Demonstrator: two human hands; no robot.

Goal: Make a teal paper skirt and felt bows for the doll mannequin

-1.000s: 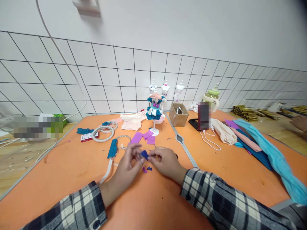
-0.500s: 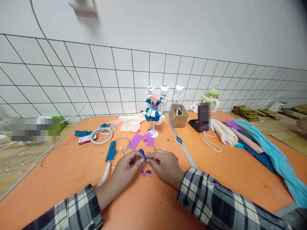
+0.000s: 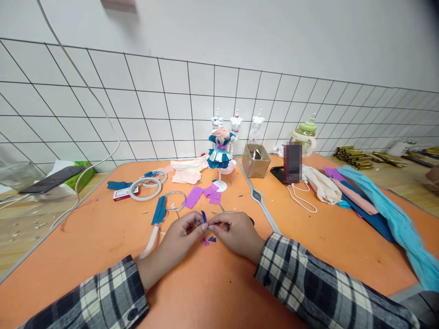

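Note:
A small dark blue paper piece (image 3: 204, 216) stands up between the fingertips of my left hand (image 3: 185, 232), which is pinched on it. My right hand (image 3: 236, 232) is closed too, thumb and forefinger pressed together right beside the left fingertips; what lies between them is too small to make out. Just below the fingertips lie blue scraps (image 3: 212, 239) and purple scraps (image 3: 206, 242). Scissors (image 3: 222, 208) lie partly hidden behind my right hand. Beyond, purple paper pieces (image 3: 194, 197) lie near a small dress form (image 3: 219, 153) in a teal and white dress.
Tape rolls (image 3: 145, 189), a red and white box (image 3: 125, 193) and teal strips (image 3: 158, 210) lie left on the orange mat (image 3: 103, 246). A cardboard box (image 3: 256, 161), a phone (image 3: 293, 162), a bottle (image 3: 304, 137) and crepe paper (image 3: 387, 214) are at the right.
The blue piece shows narrower and more upright between my fingers. My right fingertips have shifted slightly, and more of the scissors shows. The whole view has tilted a little.

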